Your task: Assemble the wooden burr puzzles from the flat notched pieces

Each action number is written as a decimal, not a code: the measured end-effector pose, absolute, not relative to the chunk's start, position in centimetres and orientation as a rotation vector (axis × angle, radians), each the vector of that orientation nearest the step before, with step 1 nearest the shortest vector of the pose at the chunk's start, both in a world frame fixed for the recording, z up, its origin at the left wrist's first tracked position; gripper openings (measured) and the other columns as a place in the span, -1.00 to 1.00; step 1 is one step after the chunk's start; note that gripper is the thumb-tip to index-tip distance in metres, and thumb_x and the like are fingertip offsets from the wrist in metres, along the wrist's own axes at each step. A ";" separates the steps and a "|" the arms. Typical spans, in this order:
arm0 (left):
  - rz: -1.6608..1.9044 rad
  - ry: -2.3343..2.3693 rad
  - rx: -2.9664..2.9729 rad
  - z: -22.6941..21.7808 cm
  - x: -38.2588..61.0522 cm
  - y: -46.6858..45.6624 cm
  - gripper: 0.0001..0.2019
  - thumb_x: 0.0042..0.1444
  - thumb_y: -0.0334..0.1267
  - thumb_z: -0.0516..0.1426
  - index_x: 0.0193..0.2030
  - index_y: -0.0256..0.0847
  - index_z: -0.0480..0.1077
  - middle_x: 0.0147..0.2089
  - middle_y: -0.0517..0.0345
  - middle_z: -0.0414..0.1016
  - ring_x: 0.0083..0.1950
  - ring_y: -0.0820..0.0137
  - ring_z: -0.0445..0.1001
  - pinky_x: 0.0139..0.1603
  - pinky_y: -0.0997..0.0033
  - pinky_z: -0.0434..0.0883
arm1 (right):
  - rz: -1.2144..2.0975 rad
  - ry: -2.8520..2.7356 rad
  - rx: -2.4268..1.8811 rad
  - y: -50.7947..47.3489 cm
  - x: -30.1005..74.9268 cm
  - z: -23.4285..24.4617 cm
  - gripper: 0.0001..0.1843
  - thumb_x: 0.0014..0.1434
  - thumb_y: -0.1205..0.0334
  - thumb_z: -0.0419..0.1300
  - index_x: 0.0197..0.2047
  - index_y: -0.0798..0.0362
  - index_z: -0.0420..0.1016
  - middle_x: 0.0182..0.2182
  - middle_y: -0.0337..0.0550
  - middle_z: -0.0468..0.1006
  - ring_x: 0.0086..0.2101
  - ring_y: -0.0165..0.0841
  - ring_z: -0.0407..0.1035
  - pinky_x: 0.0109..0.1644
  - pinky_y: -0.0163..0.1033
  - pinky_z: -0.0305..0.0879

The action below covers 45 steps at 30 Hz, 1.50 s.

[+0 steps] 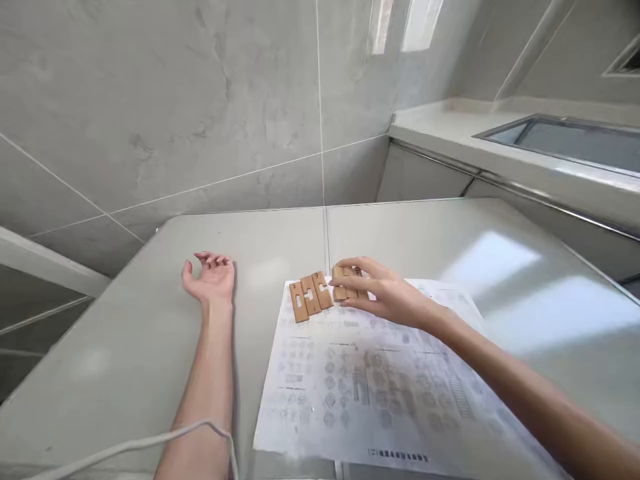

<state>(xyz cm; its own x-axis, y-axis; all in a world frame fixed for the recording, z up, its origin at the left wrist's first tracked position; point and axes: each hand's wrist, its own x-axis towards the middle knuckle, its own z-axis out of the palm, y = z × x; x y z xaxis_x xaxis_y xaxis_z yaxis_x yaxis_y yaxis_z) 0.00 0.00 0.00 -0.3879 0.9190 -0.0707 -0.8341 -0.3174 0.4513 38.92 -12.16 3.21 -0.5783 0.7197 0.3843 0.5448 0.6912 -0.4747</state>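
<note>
My left hand [213, 277] rests palm up on the left of the table, fingers loosely bent and apart, holding nothing. On the sheet's upper left edge, three flat wooden puzzle pieces lie side by side: a left one [299, 303] with a slot, a middle one [311, 295] and a right one [323, 291] with notched cutouts. Small dark marks show on their top ends. Just right of them, my right hand [373, 290] has its fingers around more wooden puzzle pieces [340, 292], which are partly hidden under the fingers.
A large printed instruction sheet [320, 407] with small diagrams lies under the pieces and right forearm. A white cable [145, 441] crosses my left forearm. The grey table [125, 360] stands against a tiled wall [225, 100], with a counter [435, 130] at right.
</note>
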 end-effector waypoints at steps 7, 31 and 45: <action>1.773 0.652 0.425 1.5 2.8 -0.2 -0.75 0.37 -0.05 0.06 -0.25 -0.17 0.32 -0.41 0.24 0.45 -0.51 0.54 0.38 -0.38 0.53 0.39 | 0.433 -2.350 -1.074 -14.9 44.0 1.7 -0.66 0.47 0.17 0.24 0.27 -0.20 0.54 0.27 0.02 0.44 0.13 -0.05 0.45 0.07 0.07 0.55; 0.379 1.000 2.371 3.0 21.6 -13.2 -0.27 0.11 -0.13 0.46 0.35 -0.04 0.25 0.22 0.03 0.43 0.17 0.11 0.48 0.13 0.05 0.52 | 0.518 -2.378 -1.062 -16.5 46.6 -0.2 -0.16 0.30 0.22 0.44 0.48 -0.08 0.10 0.26 0.10 0.51 0.21 0.00 0.45 0.23 0.17 0.50; 0.373 1.090 1.892 2.4 22.1 -13.5 -0.40 0.11 -0.02 0.44 0.23 0.02 0.35 -0.22 0.24 0.46 -0.21 0.29 0.45 -0.15 0.23 0.43 | 0.498 -2.421 -1.201 -16.3 49.1 0.0 -0.73 0.33 0.05 0.37 -0.23 -0.01 0.41 -0.43 -0.27 0.51 -0.48 -0.34 0.34 -0.35 -0.21 0.23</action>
